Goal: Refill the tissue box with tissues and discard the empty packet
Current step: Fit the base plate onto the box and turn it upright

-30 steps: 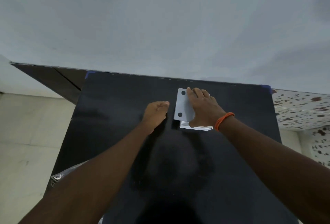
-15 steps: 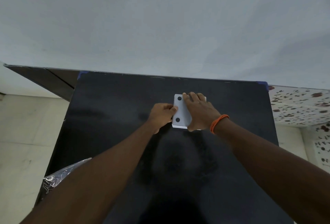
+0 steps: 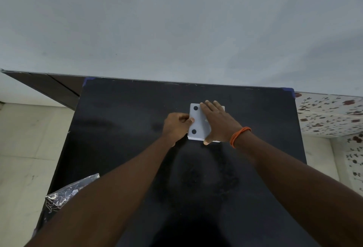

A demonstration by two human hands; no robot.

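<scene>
— Lying where, the tissue box (image 3: 198, 122)?

— Flat on the black table (image 3: 121, 128), toward its far edge, white face with two dark dots upward.

— And the hands?

— The right hand (image 3: 218, 122) is spread flat over its right part, fingers straight, thumb at the near edge. The left hand (image 3: 177, 124) pinches the box's left edge, fingers curled. A crinkled plastic packet (image 3: 64, 193) lies at the near left corner.

Right hand (image 3: 218, 121) lies flat (fingers spread); left hand (image 3: 176, 124) pinches.
</scene>
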